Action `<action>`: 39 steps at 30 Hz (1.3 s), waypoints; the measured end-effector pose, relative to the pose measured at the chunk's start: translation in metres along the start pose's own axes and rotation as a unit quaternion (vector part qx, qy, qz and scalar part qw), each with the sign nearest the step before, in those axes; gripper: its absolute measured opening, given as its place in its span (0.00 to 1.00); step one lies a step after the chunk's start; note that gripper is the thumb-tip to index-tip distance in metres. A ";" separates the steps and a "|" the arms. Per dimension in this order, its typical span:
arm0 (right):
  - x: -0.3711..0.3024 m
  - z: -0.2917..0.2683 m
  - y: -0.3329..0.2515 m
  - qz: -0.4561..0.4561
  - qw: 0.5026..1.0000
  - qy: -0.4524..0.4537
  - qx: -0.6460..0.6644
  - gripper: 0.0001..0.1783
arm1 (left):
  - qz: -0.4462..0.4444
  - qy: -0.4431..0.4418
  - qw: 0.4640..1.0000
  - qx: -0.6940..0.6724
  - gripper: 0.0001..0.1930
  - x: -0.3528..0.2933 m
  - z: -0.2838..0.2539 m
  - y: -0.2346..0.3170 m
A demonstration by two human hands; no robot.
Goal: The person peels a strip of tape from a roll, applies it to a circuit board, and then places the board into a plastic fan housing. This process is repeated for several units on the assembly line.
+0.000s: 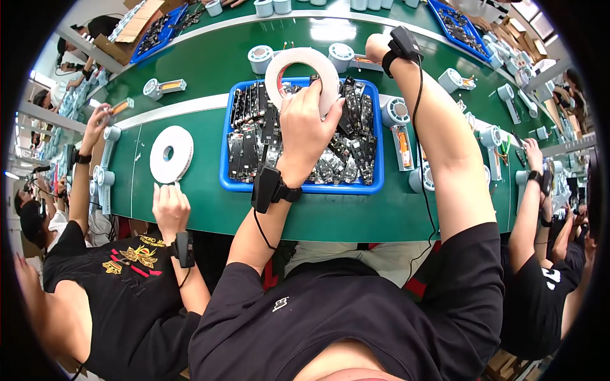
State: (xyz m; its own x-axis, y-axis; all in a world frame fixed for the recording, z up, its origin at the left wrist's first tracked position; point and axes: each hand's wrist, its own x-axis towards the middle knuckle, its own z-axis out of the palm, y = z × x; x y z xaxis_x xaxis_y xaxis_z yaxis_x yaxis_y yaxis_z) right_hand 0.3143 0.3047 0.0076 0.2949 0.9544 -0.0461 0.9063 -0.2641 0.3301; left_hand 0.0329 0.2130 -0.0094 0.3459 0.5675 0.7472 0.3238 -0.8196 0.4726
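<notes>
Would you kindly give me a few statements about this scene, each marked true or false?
1. The person's left hand holds a white ring-shaped roll with a reddish inner rim. True.
2. A white disc-shaped roll with a small hole lies left of the blue rectangular plastic tray. True.
3. The tray is filled with white cups. False: it holds many small black-and-silver electronic parts.
4. Both of the person's hands grip the ring-shaped roll. False: the right hand is away from it, beyond the tray.
5. Black strapped devices are on both of the person's wrists. True.
</notes>
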 end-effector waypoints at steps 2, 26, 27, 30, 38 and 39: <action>0.001 0.000 0.004 -0.043 0.998 -0.015 -0.050 0.09 | 0.001 0.003 1.000 0.001 0.22 0.001 -0.001 -0.001; -0.036 0.020 0.085 0.124 0.981 0.001 0.149 0.06 | -0.032 -0.007 0.997 -0.065 0.20 -0.001 0.003 0.003; -0.035 0.023 0.084 0.126 0.981 0.001 0.149 0.06 | -0.033 -0.009 0.997 -0.068 0.20 -0.001 0.003 0.003; -0.032 0.033 0.073 0.185 0.962 0.133 0.152 0.09 | -0.028 -0.008 0.998 -0.056 0.20 -0.001 0.002 0.002; -0.048 0.034 0.082 0.193 0.966 0.112 0.130 0.24 | -0.044 -0.012 0.997 -0.059 0.20 -0.002 0.001 0.003; -0.049 0.036 0.085 0.194 0.966 0.111 0.128 0.24 | -0.041 -0.008 0.997 -0.059 0.20 -0.002 0.002 0.003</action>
State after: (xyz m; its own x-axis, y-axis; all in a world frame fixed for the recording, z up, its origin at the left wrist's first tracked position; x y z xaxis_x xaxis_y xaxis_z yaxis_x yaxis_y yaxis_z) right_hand 0.3885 0.2307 0.0038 0.5816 0.7754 0.2462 0.7938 -0.6070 0.0366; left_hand 0.0349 0.2090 -0.0103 0.3374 0.6331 0.6967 0.2450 -0.7736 0.5843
